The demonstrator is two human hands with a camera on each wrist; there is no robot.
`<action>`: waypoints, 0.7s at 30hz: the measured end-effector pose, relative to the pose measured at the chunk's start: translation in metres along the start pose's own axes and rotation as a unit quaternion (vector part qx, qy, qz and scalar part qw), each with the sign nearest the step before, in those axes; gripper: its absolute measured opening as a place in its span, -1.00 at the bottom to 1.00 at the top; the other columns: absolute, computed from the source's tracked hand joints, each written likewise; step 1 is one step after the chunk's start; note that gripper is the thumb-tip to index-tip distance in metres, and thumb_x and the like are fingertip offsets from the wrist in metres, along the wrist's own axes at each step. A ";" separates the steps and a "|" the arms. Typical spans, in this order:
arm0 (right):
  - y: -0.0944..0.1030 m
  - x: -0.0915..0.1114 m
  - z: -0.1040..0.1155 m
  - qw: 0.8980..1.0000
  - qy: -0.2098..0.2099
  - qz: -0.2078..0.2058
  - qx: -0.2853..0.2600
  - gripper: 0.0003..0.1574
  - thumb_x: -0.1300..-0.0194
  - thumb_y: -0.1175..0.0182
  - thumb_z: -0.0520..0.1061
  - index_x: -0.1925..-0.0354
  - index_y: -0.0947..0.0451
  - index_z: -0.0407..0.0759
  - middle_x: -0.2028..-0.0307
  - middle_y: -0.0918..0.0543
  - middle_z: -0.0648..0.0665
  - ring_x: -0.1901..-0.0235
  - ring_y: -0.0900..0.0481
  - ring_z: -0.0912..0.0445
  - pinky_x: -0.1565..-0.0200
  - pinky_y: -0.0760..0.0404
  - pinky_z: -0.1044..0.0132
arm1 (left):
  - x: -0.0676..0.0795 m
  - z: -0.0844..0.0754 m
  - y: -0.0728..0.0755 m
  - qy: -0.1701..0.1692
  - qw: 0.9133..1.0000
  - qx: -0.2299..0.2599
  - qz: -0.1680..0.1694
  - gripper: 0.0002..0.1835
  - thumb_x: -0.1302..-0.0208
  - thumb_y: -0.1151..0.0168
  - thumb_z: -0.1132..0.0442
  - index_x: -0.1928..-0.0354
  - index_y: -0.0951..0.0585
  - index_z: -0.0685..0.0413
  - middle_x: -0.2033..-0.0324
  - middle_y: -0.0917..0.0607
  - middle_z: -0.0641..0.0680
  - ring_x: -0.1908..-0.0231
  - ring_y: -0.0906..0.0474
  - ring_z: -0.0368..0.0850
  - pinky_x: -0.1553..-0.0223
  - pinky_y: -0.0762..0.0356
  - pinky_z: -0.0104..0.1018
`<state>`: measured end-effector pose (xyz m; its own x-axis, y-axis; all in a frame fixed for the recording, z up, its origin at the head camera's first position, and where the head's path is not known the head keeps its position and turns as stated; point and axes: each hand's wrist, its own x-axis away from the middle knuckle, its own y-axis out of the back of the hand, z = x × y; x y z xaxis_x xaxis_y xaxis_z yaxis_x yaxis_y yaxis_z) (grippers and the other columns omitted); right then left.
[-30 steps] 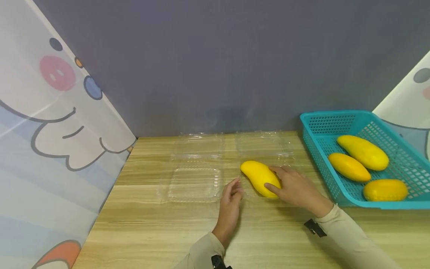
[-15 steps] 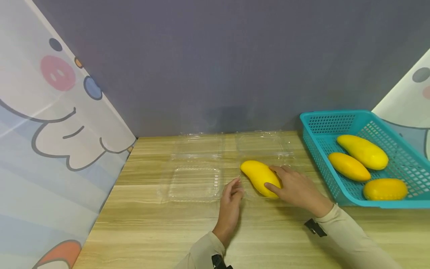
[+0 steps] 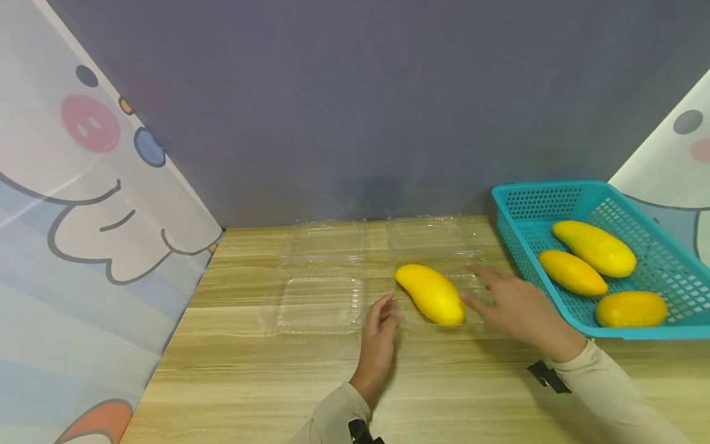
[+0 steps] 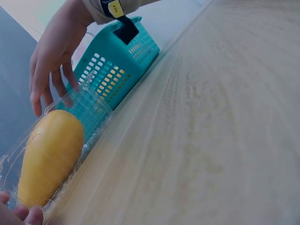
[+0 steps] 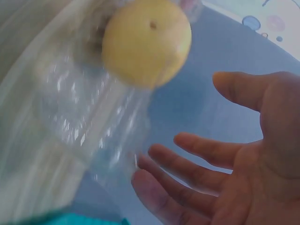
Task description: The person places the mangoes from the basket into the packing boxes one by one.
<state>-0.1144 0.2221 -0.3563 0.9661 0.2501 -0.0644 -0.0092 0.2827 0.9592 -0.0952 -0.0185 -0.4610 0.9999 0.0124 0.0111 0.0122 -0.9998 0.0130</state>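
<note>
A yellow mango [image 3: 431, 295] lies slanted in the base of a clear plastic clamshell box [image 3: 407, 317], whose raised lid is behind it. My right hand [image 3: 518, 311] is apart from the mango, fingers spread, on its right side. The right wrist view shows that hand [image 5: 243, 159] holding nothing, with the mango's rounded end [image 5: 147, 44] before it. My left hand [image 3: 379, 333] rests at the box's left edge with relaxed, slightly bent fingers. In the left wrist view, its fingertips [image 4: 33, 216] are right by the mango's narrow end [image 4: 33, 192].
A second clear clamshell box [image 3: 320, 302] lies open on the left. To the right stands a turquoise mesh basket [image 3: 524, 271] with several mangoes [image 3: 593, 246] inside. A grey panel [image 3: 355, 111] rises behind the wooden table [image 3: 249, 382].
My right hand has let go of the mango and drawn back to the right, toward the basket. The mango stays in the box; my left hand has hardly moved.
</note>
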 end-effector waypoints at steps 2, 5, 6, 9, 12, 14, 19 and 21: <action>0.007 0.004 -0.006 1.000 0.000 -0.012 0.000 -0.16 -0.41 -0.08 0.34 -0.40 -0.32 -0.14 -0.23 -0.53 -0.40 0.06 -0.69 -0.21 0.34 -0.66 -0.06 | 0.000 0.000 0.000 0.001 1.000 0.003 0.000 -0.55 -0.44 -0.06 0.19 -0.34 -0.44 -0.01 -0.21 -0.50 0.13 -0.12 -0.42 -0.11 -0.16 -0.43 -0.25; 0.018 0.010 -0.017 0.999 0.001 -0.031 0.008 -0.17 -0.42 -0.07 0.32 -0.40 -0.32 -0.16 -0.18 -0.56 -0.39 0.06 -0.68 -0.21 0.33 -0.65 -0.06 | -0.001 0.000 0.000 0.002 1.000 0.004 -0.001 -0.54 -0.44 -0.06 0.20 -0.35 -0.44 -0.01 -0.22 -0.50 0.12 -0.12 -0.43 -0.11 -0.16 -0.43 -0.26; 0.022 0.012 -0.021 0.999 0.002 -0.037 0.014 -0.17 -0.43 -0.06 0.32 -0.40 -0.31 -0.17 -0.15 -0.57 -0.39 0.07 -0.68 -0.21 0.34 -0.64 -0.05 | -0.001 0.000 0.000 0.001 1.000 0.004 -0.001 -0.54 -0.44 -0.06 0.21 -0.35 -0.43 -0.01 -0.22 -0.50 0.12 -0.12 -0.43 -0.12 -0.16 -0.44 -0.26; 0.035 0.017 -0.034 0.998 0.006 -0.060 0.030 -0.17 -0.43 -0.08 0.31 -0.39 -0.32 -0.19 -0.09 -0.60 -0.39 0.10 -0.68 -0.21 0.35 -0.63 -0.08 | -0.001 0.001 -0.001 -0.002 1.000 0.006 -0.005 -0.54 -0.42 -0.07 0.22 -0.34 -0.44 0.00 -0.20 -0.51 0.14 -0.10 -0.45 -0.12 -0.15 -0.45 -0.29; 0.046 0.021 -0.049 0.997 0.000 -0.069 0.036 -0.18 -0.42 -0.11 0.28 -0.40 -0.31 -0.17 -0.12 -0.57 -0.42 0.10 -0.67 -0.24 0.41 -0.61 -0.06 | 0.000 0.001 -0.001 -0.002 1.000 0.007 -0.003 -0.54 -0.42 -0.07 0.22 -0.34 -0.44 0.00 -0.20 -0.51 0.14 -0.10 -0.45 -0.12 -0.15 -0.45 -0.28; 0.053 0.023 -0.058 0.997 -0.014 -0.064 0.035 -0.17 -0.41 -0.11 0.29 -0.42 -0.29 -0.16 -0.20 -0.51 -0.44 0.06 -0.65 -0.28 0.38 -0.61 -0.12 | 0.001 0.001 -0.001 -0.002 1.000 0.006 0.000 -0.54 -0.43 -0.06 0.20 -0.34 -0.44 0.00 -0.20 -0.51 0.15 -0.10 -0.45 -0.11 -0.14 -0.45 -0.28; 0.066 0.020 -0.081 0.997 -0.052 -0.029 0.046 -0.11 -0.44 -0.04 0.32 -0.47 -0.20 -0.18 -0.28 -0.39 -0.49 -0.05 -0.55 -0.35 0.26 -0.54 -0.30 | 0.002 0.000 0.000 0.003 1.000 0.002 0.005 -0.54 -0.45 -0.05 0.17 -0.35 -0.43 -0.04 -0.21 -0.50 0.11 -0.13 -0.42 -0.11 -0.15 -0.44 -0.25; 0.069 0.019 -0.090 0.997 -0.060 -0.013 0.049 -0.07 -0.45 -0.01 0.34 -0.49 -0.15 -0.20 -0.28 -0.37 -0.52 -0.07 -0.51 -0.38 0.23 -0.50 -0.35 | 0.001 0.000 0.000 0.005 1.000 0.002 0.005 -0.55 -0.45 -0.06 0.17 -0.35 -0.44 -0.06 -0.21 -0.50 0.09 -0.12 -0.42 -0.11 -0.16 -0.43 -0.24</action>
<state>-0.1198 0.3302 -0.3164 0.9896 0.1298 -0.0613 0.0352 0.1946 0.9802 -0.0939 -0.0180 -0.4610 0.9998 0.0030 0.0221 0.0028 -1.0000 0.0090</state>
